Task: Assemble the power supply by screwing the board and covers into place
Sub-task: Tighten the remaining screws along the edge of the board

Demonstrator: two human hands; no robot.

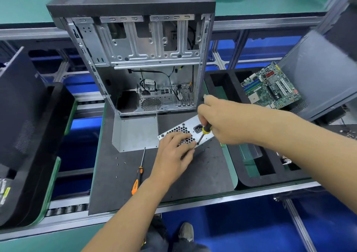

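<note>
The power supply (pixel 190 134) lies on the dark mat (pixel 173 174) of the bench, just in front of the open computer case (pixel 135 58), its honeycomb fan grille facing up. Your left hand (pixel 173 153) rests on the grille with fingers spread flat and holds nothing, pressing the unit down. Your right hand (pixel 218 120) has its grip closed round the yellow-and-black screwdriver (pixel 203 134), whose tip sits at a screw hole near the grille's corner, close to your left fingertips. If the tip cams out of the screw, it could slide into those fingers or scratch the cover. A tilted shaft could cross-thread the screw. A loose cover panel (pixel 135 134) lies to the left, a second, orange-handled screwdriver (pixel 138 176) lies nearby, and small screws (pixel 120 161) are scattered on the mat, easily swept off by a forearm.
</note>
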